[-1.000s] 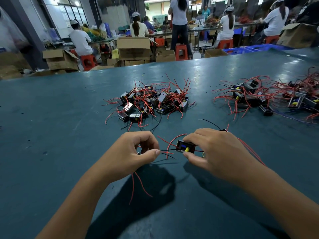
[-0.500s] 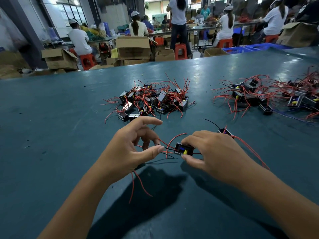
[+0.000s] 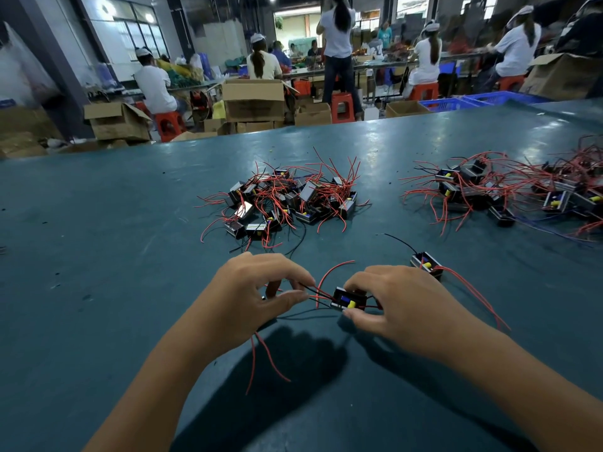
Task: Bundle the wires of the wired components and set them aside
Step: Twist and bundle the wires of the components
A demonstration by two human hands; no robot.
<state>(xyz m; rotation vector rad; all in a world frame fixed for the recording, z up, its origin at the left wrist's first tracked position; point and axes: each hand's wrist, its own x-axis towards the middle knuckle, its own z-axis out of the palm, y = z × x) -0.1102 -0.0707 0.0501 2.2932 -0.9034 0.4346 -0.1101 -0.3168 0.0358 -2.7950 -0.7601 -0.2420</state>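
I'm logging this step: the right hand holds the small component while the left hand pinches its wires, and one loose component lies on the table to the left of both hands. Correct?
Not quite. The right hand does hold the small component and the left hand pinches its wires, but the head view shows the loose component on the table to the right, just beyond the right hand.

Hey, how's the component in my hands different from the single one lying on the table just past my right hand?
The held component is pinched by the right hand, while the loose component lies untouched on the table. The held one's wires are gathered by the left hand; the loose one's red wires trail freely toward the right. Both are small black blocks with blue and yellow parts.
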